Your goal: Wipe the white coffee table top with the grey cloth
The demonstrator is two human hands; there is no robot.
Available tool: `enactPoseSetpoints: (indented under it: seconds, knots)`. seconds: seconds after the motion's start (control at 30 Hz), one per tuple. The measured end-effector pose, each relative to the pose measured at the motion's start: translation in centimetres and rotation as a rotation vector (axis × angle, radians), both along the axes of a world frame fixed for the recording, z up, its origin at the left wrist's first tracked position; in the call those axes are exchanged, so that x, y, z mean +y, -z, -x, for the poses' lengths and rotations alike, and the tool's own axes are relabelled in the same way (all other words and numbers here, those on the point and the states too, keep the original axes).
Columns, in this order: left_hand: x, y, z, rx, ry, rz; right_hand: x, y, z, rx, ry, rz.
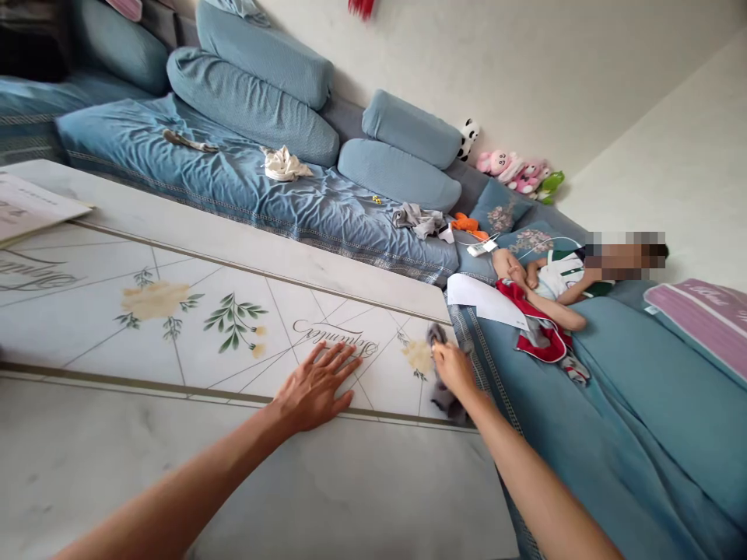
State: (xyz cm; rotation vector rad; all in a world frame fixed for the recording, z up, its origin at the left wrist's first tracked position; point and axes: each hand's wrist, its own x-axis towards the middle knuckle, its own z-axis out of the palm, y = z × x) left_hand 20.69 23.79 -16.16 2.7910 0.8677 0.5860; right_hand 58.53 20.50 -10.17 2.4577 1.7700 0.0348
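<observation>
My left hand lies flat on the patterned table runner, its fingers spread over the printed lettering. At the right end of the table, my right hand is closed around a dark grey cloth. Part of the cloth shows above the fingers and part hangs below the hand, against the runner. Yellow flowers, green leaves and thin lines are printed on the white runner. Beneath it is a pale marble-look table.
A blue-covered sofa runs along the far side and round to the right. A person reclines at its corner near a white sheet and a red garment. Papers lie on the table's left end.
</observation>
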Motion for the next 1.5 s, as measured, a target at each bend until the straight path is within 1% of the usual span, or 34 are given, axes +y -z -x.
enactPoseSetpoints:
  seconds: [0.1,0.13,0.17,0.2,0.23,0.27,0.33,0.37,0.4,0.43,0.47,0.5,0.53,0.6,0.67,0.7,0.73,0.77,0.83,0.9,0.93,0.97,1.0,1.03,1.1,1.17,1.2,1.23,1.27,1.3,1.37,1.43,1.47,1.5]
  knots:
    - [0.1,-0.3,0.0,0.023,0.001,0.01,5.7,-1.5,-0.6,-0.016,0.066,-0.026]
    - [0.1,-0.4,0.0,0.03,0.002,0.012,6.9,-1.9,-0.2,-0.015,0.071,-0.032]
    - [0.2,-0.4,0.0,0.033,0.003,0.013,7.2,-2.0,0.5,-0.008,0.06,-0.033]
    - [0.2,-0.4,0.0,0.031,0.003,0.012,6.6,-2.0,1.4,0.003,0.035,-0.031]
    - [0.2,-0.4,0.0,0.028,0.002,0.009,5.1,-1.7,2.5,0.018,0.0,-0.023]
    - [0.2,-0.3,0.0,0.022,0.001,0.005,2.8,-1.2,3.5,0.034,-0.039,-0.011]
    - [0.1,0.0,0.0,0.008,-0.002,-0.004,-2.7,0.1,5.0,0.077,-0.114,0.006]
    - [0.1,0.1,-0.1,-0.001,-0.003,-0.008,-5.3,0.7,5.3,0.101,-0.139,0.005]
    - [0.1,0.2,-0.1,-0.009,-0.004,-0.011,-7.3,1.2,5.3,0.119,-0.148,0.003]
    - [0.1,0.3,-0.1,-0.017,-0.005,-0.011,-8.3,1.4,5.0,0.12,-0.137,0.005]
    - [0.1,0.4,-0.1,-0.023,-0.007,-0.011,-8.4,1.3,4.5,0.105,-0.106,0.008]
    - [0.1,0.4,-0.1,-0.025,-0.007,-0.01,-7.5,1.0,4.0,0.077,-0.059,0.013]
    - [0.1,0.3,-0.1,-0.024,-0.007,-0.008,-5.8,0.6,3.5,0.042,-0.008,0.02]
    - [0.2,0.2,0.0,-0.017,-0.003,-0.003,-1.4,-0.3,2.9,-0.009,0.079,0.016]
    - [0.3,0.1,0.0,-0.009,0.005,0.002,2.1,-1.0,3.2,-0.022,0.124,-0.008]
    - [0.3,0.1,0.0,-0.004,0.006,0.003,2.8,-1.0,3.7,-0.023,0.131,-0.017]
    - [0.3,0.1,0.0,-0.002,0.004,0.002,2.6,-0.9,4.3,-0.021,0.126,-0.024]
    - [0.3,0.2,0.0,-0.003,0.001,-0.002,1.7,-0.5,5.1,-0.015,0.108,-0.028]
    - [0.3,0.4,-0.1,-0.018,-0.005,-0.014,-1.7,0.5,6.2,0.007,0.043,-0.024]
    - [0.2,0.5,-0.1,-0.034,-0.004,-0.015,-4.9,1.3,6.4,0.05,-0.04,-0.038]
    - [0.2,0.5,-0.1,-0.037,-0.004,-0.01,-5.7,1.4,6.1,0.068,-0.063,-0.047]
    - [0.2,0.4,-0.1,-0.036,-0.005,-0.002,-5.7,1.4,5.7,0.078,-0.066,-0.057]
    - [0.2,0.4,-0.1,-0.032,-0.005,0.007,-5.0,1.1,5.3,0.078,-0.051,-0.066]
    - [0.2,0.3,-0.1,-0.028,-0.007,0.015,-3.6,0.8,4.9,0.069,-0.02,-0.073]
    - [0.2,0.0,0.0,-0.019,-0.008,0.024,0.3,-0.1,5.2,0.043,0.05,-0.078]
    - [0.2,-0.1,0.0,-0.011,-0.002,0.026,3.5,-0.8,6.8,0.045,0.059,-0.086]
    - [0.3,-0.1,0.1,-0.008,-0.001,0.023,4.2,-0.8,8.1,0.056,0.037,-0.084]
    - [0.2,-0.1,0.1,-0.006,-0.002,0.019,4.1,-0.6,9.6,0.072,0.001,-0.08]
    - [0.2,-0.1,0.0,-0.005,-0.002,0.017,3.3,-0.2,11.0,0.09,-0.046,-0.073]
    - [0.2,-0.1,0.0,-0.004,-0.003,0.018,1.7,0.4,12.2,0.112,-0.104,-0.067]
    - [0.1,0.0,0.0,-0.004,-0.005,0.03,-2.3,1.7,13.2,0.155,-0.212,-0.065]
    - [0.0,-0.1,0.0,-0.009,0.002,0.048,-5.5,2.1,12.1,0.163,-0.253,-0.062]
    - [0.0,-0.2,0.0,-0.011,0.004,0.055,-6.1,1.9,10.9,0.143,-0.229,-0.052]
    - [0.0,-0.3,0.0,-0.013,0.005,0.062,-5.7,1.4,9.6,0.108,-0.176,-0.038]
